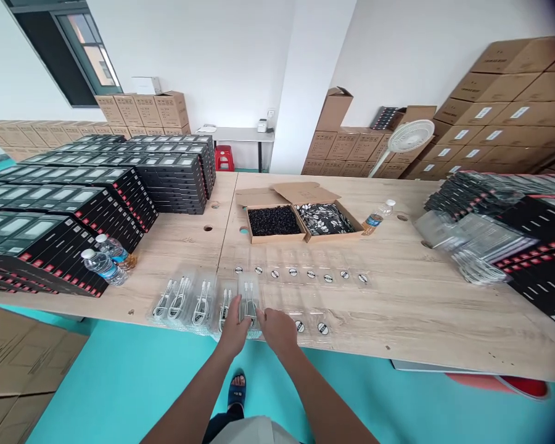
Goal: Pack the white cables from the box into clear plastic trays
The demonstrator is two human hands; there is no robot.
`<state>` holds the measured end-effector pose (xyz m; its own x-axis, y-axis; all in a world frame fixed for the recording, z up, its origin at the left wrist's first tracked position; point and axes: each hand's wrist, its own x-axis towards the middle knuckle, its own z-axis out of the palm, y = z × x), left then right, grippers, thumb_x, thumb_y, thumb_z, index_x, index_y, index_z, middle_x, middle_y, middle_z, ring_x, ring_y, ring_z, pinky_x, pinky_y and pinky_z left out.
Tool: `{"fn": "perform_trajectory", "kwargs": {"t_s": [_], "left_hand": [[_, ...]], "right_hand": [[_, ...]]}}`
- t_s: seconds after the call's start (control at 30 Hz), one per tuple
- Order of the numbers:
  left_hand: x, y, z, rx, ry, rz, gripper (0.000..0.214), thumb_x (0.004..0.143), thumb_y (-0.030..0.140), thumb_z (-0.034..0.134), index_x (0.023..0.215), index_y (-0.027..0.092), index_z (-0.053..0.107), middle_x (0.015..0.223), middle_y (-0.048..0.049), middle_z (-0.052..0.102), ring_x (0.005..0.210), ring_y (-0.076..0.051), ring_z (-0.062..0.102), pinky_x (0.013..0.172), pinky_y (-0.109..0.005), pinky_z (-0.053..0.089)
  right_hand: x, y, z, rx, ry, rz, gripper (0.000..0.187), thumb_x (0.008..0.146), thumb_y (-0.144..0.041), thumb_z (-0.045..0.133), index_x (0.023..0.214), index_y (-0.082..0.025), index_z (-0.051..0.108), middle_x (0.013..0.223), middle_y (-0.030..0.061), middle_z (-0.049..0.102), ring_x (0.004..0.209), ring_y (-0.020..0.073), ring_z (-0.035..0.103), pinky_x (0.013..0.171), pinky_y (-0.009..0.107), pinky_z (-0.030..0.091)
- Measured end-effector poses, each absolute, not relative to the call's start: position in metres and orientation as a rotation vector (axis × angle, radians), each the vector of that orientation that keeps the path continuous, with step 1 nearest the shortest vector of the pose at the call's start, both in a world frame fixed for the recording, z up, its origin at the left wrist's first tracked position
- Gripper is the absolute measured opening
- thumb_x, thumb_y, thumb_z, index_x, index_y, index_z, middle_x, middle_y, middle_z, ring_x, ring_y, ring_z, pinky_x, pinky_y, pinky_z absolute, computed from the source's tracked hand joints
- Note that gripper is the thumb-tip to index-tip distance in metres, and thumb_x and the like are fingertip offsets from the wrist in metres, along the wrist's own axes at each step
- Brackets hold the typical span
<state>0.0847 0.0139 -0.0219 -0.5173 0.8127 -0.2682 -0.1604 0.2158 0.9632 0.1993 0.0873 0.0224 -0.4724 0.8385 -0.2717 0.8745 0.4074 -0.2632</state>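
Between my left hand [235, 328] and my right hand [278, 330] is a clear plastic tray [241, 283] with a white looped cable [250, 293] in it. My fingers are closed on its two sides at the table's front edge. To the left lie several similar trays with white cables [201, 303], side by side. Right of my right hand are a few clear trays, each with a round black-and-white sticker [322, 328]. Farther back, more stickered trays [310, 274] run in a row. The lower part of the tray I hold is partly hidden by my fingers.
Behind the trays stand open cartons with small black pieces [275, 221] and black-and-white packets [326, 219]. Bottles stand at right [378, 217] and lie at left [104, 266]. Stacked black boxes [65, 240] fill the left; more boxes and clear trays [490, 237] are piled right.
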Motion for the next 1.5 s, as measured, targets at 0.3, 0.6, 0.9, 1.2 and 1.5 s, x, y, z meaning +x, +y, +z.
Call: {"fn": "perform_trajectory", "kwargs": {"t_s": [0.3,0.6,0.9,1.2,1.5], "left_hand": [[0.077,0.018,-0.021,0.554,1.556,1.476,0.058,0.068,0.023,0.07,0.124,0.03,0.055,0.153,-0.0044,0.031,0.144,-0.028,0.015,0.115,-0.039,0.015],[0.066,0.022,-0.02,0.567,1.593,1.511,0.056,0.07,0.026,0.071,0.123,0.029,0.054,0.153,-0.0049,0.032,0.143,-0.026,0.02,0.115,-0.041,0.016],[0.105,0.032,0.039,1.257,1.877,1.526,0.037,0.082,0.033,0.058,0.118,0.027,0.055,0.146,-0.0074,0.038,0.137,-0.026,0.031,0.113,-0.042,0.025],[0.273,0.028,0.031,1.354,1.212,1.002,0.029,0.079,0.051,0.059,0.079,0.022,0.059,0.115,-0.0115,0.064,0.11,-0.029,0.059,0.088,-0.039,0.051],[0.436,0.005,0.026,1.408,0.912,0.571,0.043,0.078,0.048,0.063,0.112,0.022,0.061,0.112,-0.0119,0.066,0.102,-0.026,0.063,0.083,-0.036,0.052]], "right_hand": [[0.215,0.078,0.021,1.599,2.524,-0.701,0.055,0.097,-0.051,0.026,0.078,-0.018,0.065,0.078,0.0098,0.069,0.072,0.0205,0.064,0.059,0.026,0.037],[0.272,0.052,0.018,1.668,2.473,-0.854,0.044,0.096,-0.046,0.033,0.073,-0.02,0.06,0.07,0.0061,0.065,0.062,0.0182,0.058,0.051,0.025,0.027],[0.42,-0.008,0.031,2.385,2.158,-1.013,0.016,0.081,-0.033,0.051,0.068,-0.023,0.05,0.066,0.0021,0.062,0.061,0.0187,0.055,0.059,0.028,0.036],[0.595,-0.094,0.066,3.162,1.709,-0.656,0.043,0.089,-0.05,0.039,0.058,-0.021,0.05,0.06,0.0023,0.057,0.056,0.0168,0.052,0.056,0.026,0.036],[0.802,-0.188,-0.007,3.314,0.565,-0.906,0.018,0.08,-0.023,0.057,0.064,-0.016,0.061,0.059,0.0069,0.063,0.064,0.0224,0.063,0.056,0.027,0.038]]}}
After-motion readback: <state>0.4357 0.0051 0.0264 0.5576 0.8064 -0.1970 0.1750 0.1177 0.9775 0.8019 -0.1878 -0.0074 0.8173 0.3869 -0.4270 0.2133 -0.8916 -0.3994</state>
